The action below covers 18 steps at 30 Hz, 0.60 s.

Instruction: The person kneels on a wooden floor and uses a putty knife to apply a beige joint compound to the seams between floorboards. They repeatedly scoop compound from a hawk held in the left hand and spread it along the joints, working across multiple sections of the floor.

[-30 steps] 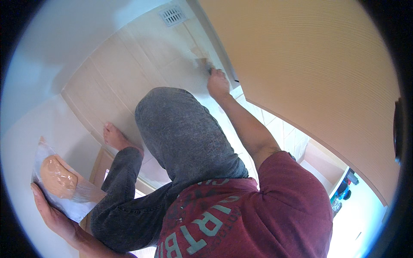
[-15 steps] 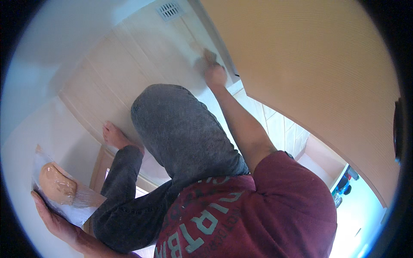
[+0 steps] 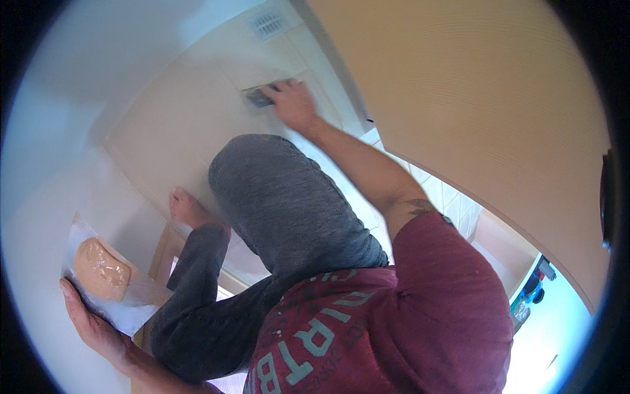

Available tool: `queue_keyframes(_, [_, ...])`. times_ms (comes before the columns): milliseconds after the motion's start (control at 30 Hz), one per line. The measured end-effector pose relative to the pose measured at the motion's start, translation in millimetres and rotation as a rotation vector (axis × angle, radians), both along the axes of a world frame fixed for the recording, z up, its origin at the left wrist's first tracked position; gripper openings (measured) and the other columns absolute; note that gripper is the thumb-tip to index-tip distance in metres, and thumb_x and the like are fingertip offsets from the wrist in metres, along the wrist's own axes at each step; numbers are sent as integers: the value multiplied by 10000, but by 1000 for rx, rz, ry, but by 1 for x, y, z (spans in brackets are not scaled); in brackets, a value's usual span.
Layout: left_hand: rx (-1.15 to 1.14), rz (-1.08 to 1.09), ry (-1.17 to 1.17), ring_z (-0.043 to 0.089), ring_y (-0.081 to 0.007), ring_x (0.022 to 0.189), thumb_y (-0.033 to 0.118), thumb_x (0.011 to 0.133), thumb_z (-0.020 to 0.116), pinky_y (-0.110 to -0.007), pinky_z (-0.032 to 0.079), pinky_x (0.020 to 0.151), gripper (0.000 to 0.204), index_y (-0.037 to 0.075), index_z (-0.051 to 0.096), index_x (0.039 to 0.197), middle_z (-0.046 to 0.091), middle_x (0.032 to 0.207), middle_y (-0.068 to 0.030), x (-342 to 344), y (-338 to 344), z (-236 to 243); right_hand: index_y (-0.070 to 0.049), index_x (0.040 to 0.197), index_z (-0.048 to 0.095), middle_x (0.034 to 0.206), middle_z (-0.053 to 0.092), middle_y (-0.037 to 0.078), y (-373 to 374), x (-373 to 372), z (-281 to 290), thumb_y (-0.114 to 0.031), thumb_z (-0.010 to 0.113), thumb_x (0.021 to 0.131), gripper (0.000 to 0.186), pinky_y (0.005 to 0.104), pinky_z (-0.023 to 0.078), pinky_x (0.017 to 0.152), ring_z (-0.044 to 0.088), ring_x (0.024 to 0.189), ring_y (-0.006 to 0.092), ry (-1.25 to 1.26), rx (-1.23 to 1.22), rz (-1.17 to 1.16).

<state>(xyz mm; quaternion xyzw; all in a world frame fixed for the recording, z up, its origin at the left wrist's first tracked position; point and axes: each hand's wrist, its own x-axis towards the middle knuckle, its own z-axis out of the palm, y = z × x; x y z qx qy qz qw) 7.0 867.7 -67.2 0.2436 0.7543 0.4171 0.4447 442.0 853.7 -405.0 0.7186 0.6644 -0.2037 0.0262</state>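
My right hand (image 3: 296, 104), closed on a putty knife (image 3: 257, 97), works at the beige tiled floor (image 3: 170, 111) beyond my bent knee; the tool and hand are slightly blurred. At the lower left, my left hand (image 3: 92, 323) holds a flat, light metal board (image 3: 147, 301) along its outer edge, with a thick glossy lump of beige paste (image 3: 100, 268) on it. My bare left foot (image 3: 188, 207) rests on the floor between board and knee.
A white wall (image 3: 52, 157) curves along the left. A square floor drain (image 3: 268, 25) is at the top. A wooden door or panel (image 3: 479, 92) fills the upper right. Beneath it show pale tiles (image 3: 438, 190) and an open white compartment (image 3: 499, 249) with small coloured items.
My right hand and putty knife have swept leftward across the floor, away from the panel's edge. My left hand and the board have shifted slightly right in view.
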Motion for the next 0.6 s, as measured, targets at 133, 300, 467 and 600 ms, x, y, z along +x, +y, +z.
queue_keyframes(133, [51,10,165,573,-229,1245,386,1077,543,-369,425,1092,544,-69,569,1375,604,1348,-149,-5,-9,2,-273,1428,603,1434,575,80,-22,59,-18,-128,573,937,513,520,401,1071,515,1304,324,-217,132,221])
queue_keyframes(300, [51,-18,82,574,-233,1248,390,1072,552,-368,421,1094,552,-68,570,1379,603,1358,-153,-3,-8,3,-283,1450,574,1437,554,105,-34,82,-12,-80,537,931,558,533,416,1052,525,1290,334,-234,-129,315])
queue_keyframes(467, [49,-70,78,588,-221,1212,378,1076,542,-366,435,1073,520,-62,583,1350,620,1315,-144,7,-4,2,-262,1494,541,1494,535,114,-19,54,3,-81,561,939,585,533,413,1061,499,1349,331,-212,-20,272])
queue_keyframes(600, [28,-131,81,598,-220,1191,380,1077,539,-363,448,1056,521,-61,580,1351,625,1300,-141,9,-5,2,-215,1442,582,1454,564,142,-36,37,4,-96,525,966,494,534,435,1059,556,1291,341,-227,-2,317])
